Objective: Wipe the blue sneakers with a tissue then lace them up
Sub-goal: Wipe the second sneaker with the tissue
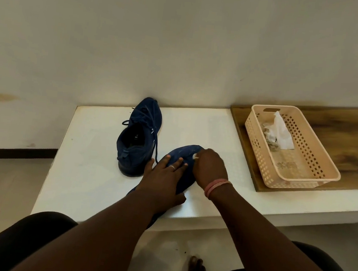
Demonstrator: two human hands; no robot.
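Evidently the wiping stage was under way and the lacing had not begun on the shoe in hand. The nearer dark blue mesh sneaker [184, 158] lay on the white tabletop [94, 170], its heel end hanging over the near edge, pinned by the left hand [164, 178], whose fingers were spread flat across its upper. The right hand [210, 167] was clenched around a small wad of white tissue [195, 157], pressing it against the toe area of that sneaker. The second dark blue sneaker [138, 135] stood upright just behind, apart from both hands; its blue laces [152, 128] seemed threaded but hung loose and untied. Whether it had been wiped could not be told. To the right, a peach perforated plastic basket [315, 178] on a wooden board [350, 140] held more white tissues [281, 132]. By my judgement, most of the task remained.
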